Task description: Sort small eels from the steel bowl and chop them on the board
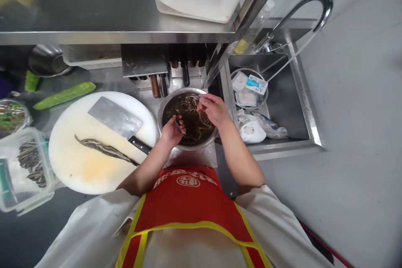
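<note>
Slick, limp eels [191,119] in the steel bowl [163,111] looked slippery; left hand [171,132] and right hand [213,109] each pinched one firmly.

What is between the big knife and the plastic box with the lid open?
In the head view, a dark eel lies on the white cutting board between cleaver and plastic box.

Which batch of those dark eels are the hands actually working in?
The eels in the metal bowl: both hands, left hand and right hand, are inside it. The board's eel lies untouched.
</note>
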A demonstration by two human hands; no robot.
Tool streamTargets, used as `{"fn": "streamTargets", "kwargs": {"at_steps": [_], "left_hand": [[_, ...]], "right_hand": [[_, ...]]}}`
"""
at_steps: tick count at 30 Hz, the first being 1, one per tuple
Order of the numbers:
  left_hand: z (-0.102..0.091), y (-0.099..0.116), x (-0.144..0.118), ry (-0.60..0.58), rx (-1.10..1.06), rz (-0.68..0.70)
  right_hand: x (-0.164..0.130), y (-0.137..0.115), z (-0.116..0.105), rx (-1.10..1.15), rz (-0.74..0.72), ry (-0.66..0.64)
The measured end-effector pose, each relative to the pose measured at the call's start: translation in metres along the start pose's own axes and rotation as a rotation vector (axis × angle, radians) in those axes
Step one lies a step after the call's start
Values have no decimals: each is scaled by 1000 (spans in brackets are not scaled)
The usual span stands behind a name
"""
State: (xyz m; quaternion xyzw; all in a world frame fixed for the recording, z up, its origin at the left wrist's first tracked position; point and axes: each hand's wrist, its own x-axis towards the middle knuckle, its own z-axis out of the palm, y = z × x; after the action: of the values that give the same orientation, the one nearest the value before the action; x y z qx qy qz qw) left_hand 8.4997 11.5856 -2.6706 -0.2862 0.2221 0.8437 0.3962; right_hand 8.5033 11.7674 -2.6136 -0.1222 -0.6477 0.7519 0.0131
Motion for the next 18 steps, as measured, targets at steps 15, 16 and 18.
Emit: {"fn": "streamTargets", "kwargs": {"at_steps": [15,16,18], "left_hand": [[-3,-9,9,18,56,-58],[-4,-9,10,10,66,-70],[-5,-8,11,-21,89,-99]], "right_hand": [[-47,57,41,-913,-53,-160],[-47,57,42,-906,-62,-133],[-48,56,43,-901,-95,-63]]}}
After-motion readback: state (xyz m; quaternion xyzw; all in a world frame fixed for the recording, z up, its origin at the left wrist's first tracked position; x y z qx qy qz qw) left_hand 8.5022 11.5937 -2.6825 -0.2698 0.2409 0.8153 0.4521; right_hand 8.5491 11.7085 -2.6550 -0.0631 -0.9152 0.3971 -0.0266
